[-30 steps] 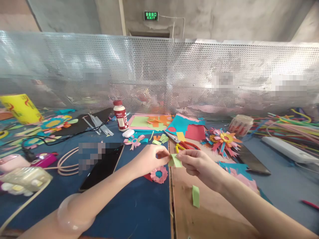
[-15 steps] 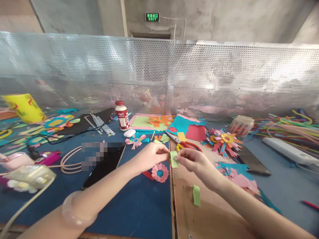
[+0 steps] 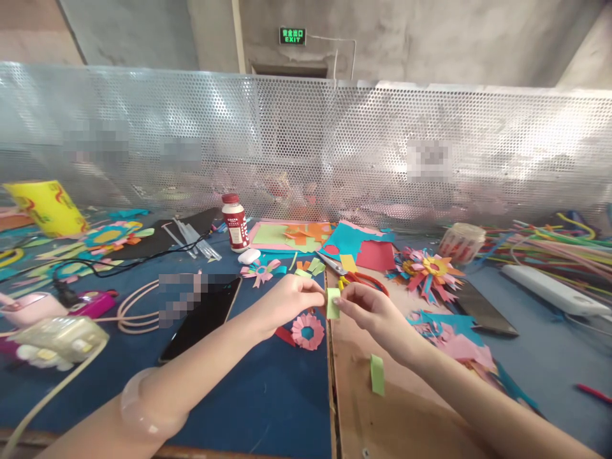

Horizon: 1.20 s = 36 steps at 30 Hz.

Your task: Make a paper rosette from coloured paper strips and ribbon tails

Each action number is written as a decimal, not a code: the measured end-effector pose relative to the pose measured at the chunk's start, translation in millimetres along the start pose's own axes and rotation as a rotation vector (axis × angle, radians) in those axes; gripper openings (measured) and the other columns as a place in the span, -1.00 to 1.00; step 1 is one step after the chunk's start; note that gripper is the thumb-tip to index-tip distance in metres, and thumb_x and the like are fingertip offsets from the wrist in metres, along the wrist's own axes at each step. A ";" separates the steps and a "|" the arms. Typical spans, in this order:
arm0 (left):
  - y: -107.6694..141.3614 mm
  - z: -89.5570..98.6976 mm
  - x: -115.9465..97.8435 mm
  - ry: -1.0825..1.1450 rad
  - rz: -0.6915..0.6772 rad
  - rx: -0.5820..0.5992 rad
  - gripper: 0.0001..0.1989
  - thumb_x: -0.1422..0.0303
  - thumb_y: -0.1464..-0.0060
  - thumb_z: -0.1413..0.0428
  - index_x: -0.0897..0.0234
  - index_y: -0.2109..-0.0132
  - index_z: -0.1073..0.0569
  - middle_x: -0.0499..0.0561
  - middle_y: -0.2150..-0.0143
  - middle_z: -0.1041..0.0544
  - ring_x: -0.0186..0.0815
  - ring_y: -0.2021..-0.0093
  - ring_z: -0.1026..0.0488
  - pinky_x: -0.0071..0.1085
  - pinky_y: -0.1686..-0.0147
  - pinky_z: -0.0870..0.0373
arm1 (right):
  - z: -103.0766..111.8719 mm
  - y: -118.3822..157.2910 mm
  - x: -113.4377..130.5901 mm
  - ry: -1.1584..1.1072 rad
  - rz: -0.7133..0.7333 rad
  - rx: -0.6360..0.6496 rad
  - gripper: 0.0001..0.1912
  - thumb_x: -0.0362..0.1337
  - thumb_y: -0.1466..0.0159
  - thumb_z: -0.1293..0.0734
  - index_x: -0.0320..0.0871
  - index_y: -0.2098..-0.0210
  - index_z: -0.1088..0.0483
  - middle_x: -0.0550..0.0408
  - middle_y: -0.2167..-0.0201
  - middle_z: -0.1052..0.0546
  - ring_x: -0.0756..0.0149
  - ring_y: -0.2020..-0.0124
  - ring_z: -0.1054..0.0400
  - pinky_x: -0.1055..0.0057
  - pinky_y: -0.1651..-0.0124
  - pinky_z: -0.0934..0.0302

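Note:
Between both hands is a small light-green paper strip (image 3: 333,304), held upright above the seam of the table. My left hand (image 3: 292,299) pinches its left edge with thumb and forefinger. From the other side, my right hand (image 3: 370,307) grips the strip between fingertips. Just below the left hand lies a pink paper ring with fringed edges and a blue centre (image 3: 308,332). A second green strip (image 3: 377,375) rests on the bare wooden board, nearer to me. Scissors with orange-red handles (image 3: 366,280) lie beyond the right hand.
A phone (image 3: 203,319) and a coiled cable lie at left. Behind stand a red-capped bottle (image 3: 235,223) and coloured paper sheets (image 3: 358,239). At right are a layered paper flower (image 3: 430,271), a dark phone (image 3: 482,309) and a white power strip (image 3: 549,290). A perforated metal screen (image 3: 296,140) closes the back.
The green strip has turned slightly and sits a touch higher, still held by both hands. Both hands have barely moved, and the things on the table lie as before.

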<state>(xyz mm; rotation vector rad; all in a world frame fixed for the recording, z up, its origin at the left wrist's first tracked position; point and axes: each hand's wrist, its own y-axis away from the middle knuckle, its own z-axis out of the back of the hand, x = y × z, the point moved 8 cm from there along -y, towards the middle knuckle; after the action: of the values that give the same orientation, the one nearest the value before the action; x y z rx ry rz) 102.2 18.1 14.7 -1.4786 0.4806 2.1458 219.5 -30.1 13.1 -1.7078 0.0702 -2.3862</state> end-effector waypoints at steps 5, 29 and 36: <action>1.0 -1.6 0.7 0.032 0.017 0.004 -0.86 0.38 0.12 -0.09 0.31 0.41 -0.53 -0.06 0.48 -0.44 -0.33 0.43 -0.30 -0.44 0.41 -0.15 | 0.4 -0.7 0.3 0.009 0.023 -0.001 -0.72 -0.06 -0.22 -0.25 -0.14 0.45 -0.26 0.24 0.54 -0.22 0.44 0.52 -0.06 0.47 0.47 0.04; 1.7 -8.5 7.6 0.147 0.091 0.073 -0.89 0.37 0.11 -0.12 0.34 0.44 -0.46 -0.11 0.53 -0.34 -0.44 0.51 -0.18 -0.48 0.48 -0.08 | -5.2 23.7 31.1 0.487 0.659 -0.101 -0.84 -0.43 -0.23 -0.21 -0.09 0.23 -0.33 0.07 0.27 -0.22 0.37 0.31 -0.21 0.47 0.36 -0.20; 3.6 -14.1 9.3 0.288 0.130 0.143 -0.90 0.37 0.11 -0.13 0.35 0.46 -0.44 -0.09 0.53 -0.38 -0.47 0.55 -0.16 -0.50 0.52 -0.05 | -8.3 36.2 35.9 0.747 0.821 -0.042 -0.66 -0.46 -0.16 -0.26 -0.11 0.07 -0.30 -0.01 0.17 -0.24 0.31 0.26 -0.24 0.37 0.30 -0.26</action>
<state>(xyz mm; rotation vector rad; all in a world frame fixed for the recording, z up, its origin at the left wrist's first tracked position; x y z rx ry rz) 108.2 9.4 1.1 -1.7223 0.8355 1.9526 205.6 -73.1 38.0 -0.5048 0.7607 -2.1724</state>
